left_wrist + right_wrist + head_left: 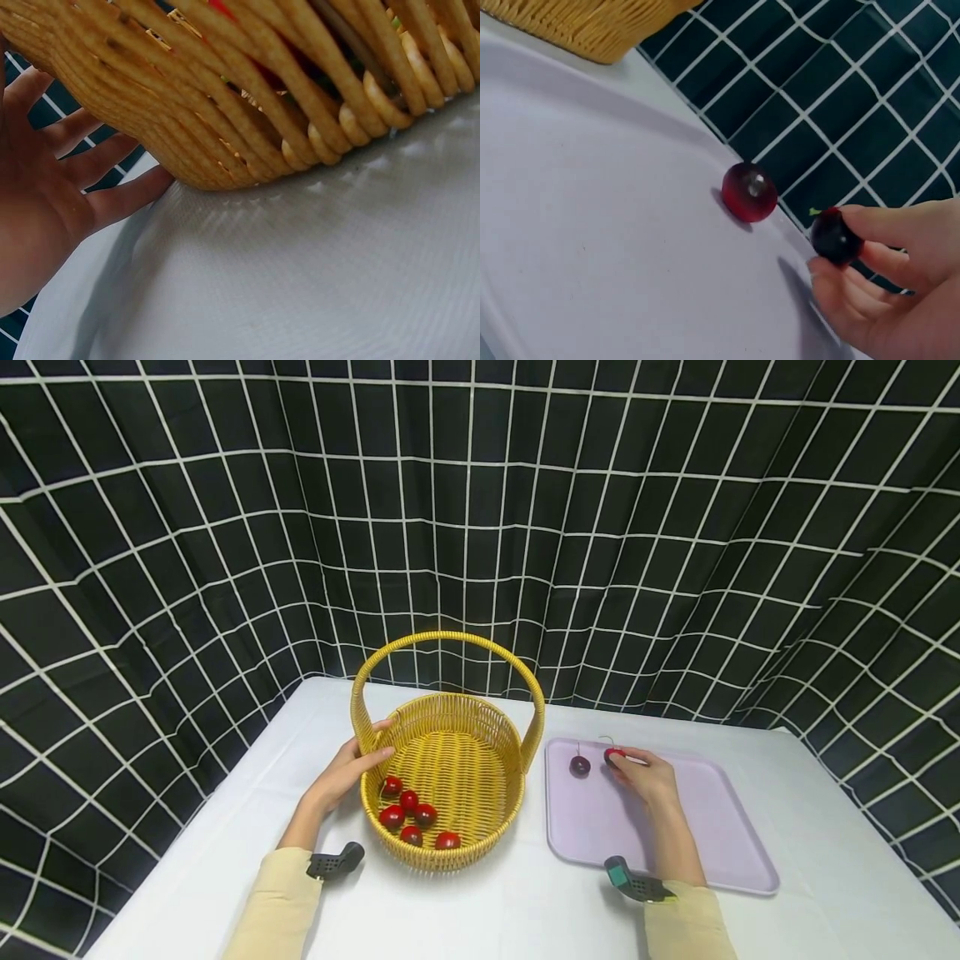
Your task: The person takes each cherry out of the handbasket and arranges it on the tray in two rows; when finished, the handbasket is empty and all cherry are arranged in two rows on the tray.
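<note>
A yellow woven basket (450, 760) with a tall hoop handle stands on the white table. My left hand (347, 775) holds its left side by the handle's foot, one digit over the rim; in the left wrist view that hand's spread fingers (124, 196) lie against the outer weave. Several dark red cherries (425, 814) lie in the front left of the basket. My right hand (647, 774) pinches a cherry (837, 237) between thumb and fingertips, above the far part of a pale purple tray (600, 827). Another cherry (580, 766) with its stem up rests on the tray, left of that hand.
A white cloth covers the table (480, 910). Black curtains (495, 527) with a white grid enclose the back and both sides. The tray lies to the right of the basket, with a strip of table between them.
</note>
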The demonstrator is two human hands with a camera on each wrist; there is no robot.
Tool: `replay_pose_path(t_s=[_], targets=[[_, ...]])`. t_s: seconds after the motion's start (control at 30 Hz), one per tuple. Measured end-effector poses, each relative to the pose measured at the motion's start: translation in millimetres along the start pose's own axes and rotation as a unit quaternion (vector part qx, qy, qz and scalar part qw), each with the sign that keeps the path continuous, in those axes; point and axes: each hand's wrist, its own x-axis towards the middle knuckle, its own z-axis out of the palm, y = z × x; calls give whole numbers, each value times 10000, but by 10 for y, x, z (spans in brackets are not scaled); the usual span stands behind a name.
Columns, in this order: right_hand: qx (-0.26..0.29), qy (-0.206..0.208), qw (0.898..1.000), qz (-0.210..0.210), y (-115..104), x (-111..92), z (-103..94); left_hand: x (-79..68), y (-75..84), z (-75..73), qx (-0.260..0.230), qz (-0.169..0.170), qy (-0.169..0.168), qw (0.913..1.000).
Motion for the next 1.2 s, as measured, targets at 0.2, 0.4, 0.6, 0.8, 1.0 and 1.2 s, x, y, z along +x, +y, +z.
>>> replay_pose_path(t_s=[0.2, 0.4, 0.6, 0.8, 1.0, 1.2], targets=[[-558, -18, 9983, 175, 67, 18, -34, 11, -12, 3, -7, 12, -3, 10000], [-829, -128, 9964, 74, 87, 28, -34, 13, -15, 5, -4, 3, 1, 10000], [-1097, -17, 9940, 33, 83, 26, -19, 10, -7, 7, -12, 44, 0, 10000], [-1278, 36, 9918, 38, 69, 19, -12, 9, -8, 12, -36, 65, 25, 10000], [-1397, 30, 9902, 46, 66, -6, -5, 1, -15, 9, -58, 97, 12, 9999], [-1306, 83, 9914, 61, 63, -8, -7, -6, -13, 6, -77, 105, -14, 9999]])
